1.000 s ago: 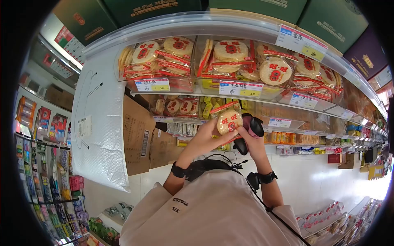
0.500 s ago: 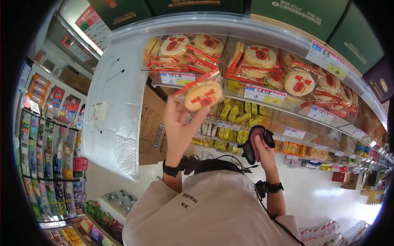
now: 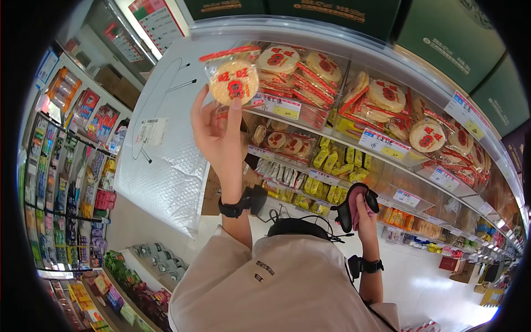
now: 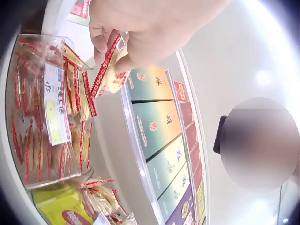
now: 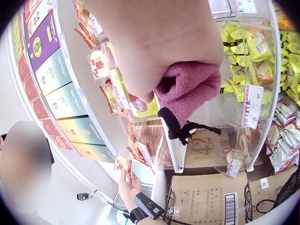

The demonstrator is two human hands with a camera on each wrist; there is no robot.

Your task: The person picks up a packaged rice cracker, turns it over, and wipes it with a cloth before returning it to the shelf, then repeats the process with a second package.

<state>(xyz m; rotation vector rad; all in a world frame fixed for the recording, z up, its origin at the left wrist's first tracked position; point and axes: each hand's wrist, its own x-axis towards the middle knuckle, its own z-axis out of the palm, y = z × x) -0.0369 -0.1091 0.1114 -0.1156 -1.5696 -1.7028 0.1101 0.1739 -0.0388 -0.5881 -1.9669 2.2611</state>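
Note:
My left hand [image 3: 218,141] pinches a clear packet of round rice crackers [image 3: 235,83] with red print and a red top seal. It is held upright in front of the left end of the upper shelf bin, overlapping the bin in the head view. Up close in the left wrist view, thumb and fingers squeeze the packet [image 4: 111,77] near the bin's side. Lower and to the right, my right hand [image 3: 366,221] grips a folded mauve fleecy cloth [image 5: 197,89] with black trim and a black cord.
Clear bins [image 3: 381,99] hold several more cracker packets behind price tags [image 3: 384,143]. Yellow packets [image 3: 340,160] fill the shelf below. Green boxes [image 3: 448,39] stand on top. White bubble wrap [image 3: 171,144] covers the shelf end, with cartons [image 5: 201,192] beneath the bins.
My left hand has carried the cracker packet up and left, away from my right hand, to the upper bin's left end. My right hand keeps the cloth, lower and further right. The view has shifted.

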